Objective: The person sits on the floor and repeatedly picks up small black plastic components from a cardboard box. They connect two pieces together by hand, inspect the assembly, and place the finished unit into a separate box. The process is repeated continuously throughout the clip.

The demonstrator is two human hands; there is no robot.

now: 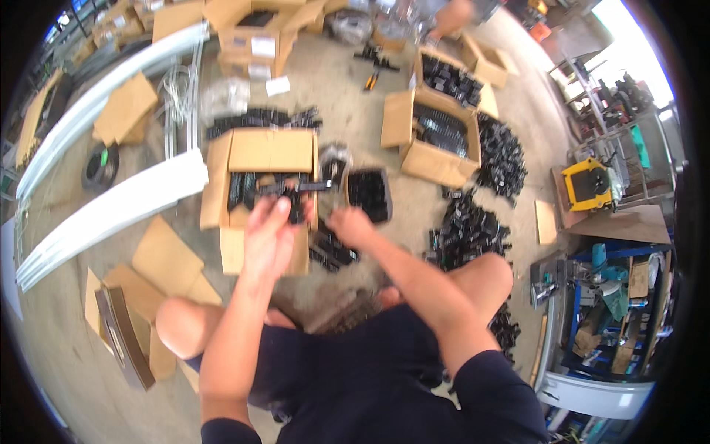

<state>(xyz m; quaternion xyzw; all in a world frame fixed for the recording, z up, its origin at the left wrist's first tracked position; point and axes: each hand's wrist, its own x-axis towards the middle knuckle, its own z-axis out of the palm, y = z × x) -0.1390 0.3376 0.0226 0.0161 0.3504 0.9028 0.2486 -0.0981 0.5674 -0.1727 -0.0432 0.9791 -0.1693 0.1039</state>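
Observation:
My left hand [268, 233] is closed round a black bracket-like part [297, 206], which has a long bar sticking out to the right. It is held over an open cardboard box [270, 152] with rows of black parts [240, 189] inside. To the right of the box, my right hand [352, 226] has its fingers curled together; what they hold, if anything, is hidden and blurred. Just beyond it stands a black bin [369, 194] of small dark pieces. A clear plastic bag [336, 164] lies between the bin and the box. Below, more black parts [332, 250] lie on the floor.
At the right are another open box [436, 164] of black parts and loose piles of black pieces [467, 231]. White metal profiles [118, 214] and cardboard sheets [166, 255] lie at the left. Orange-handled pliers [371, 80] rest farther off. Another person's hand [452, 16] shows at the top.

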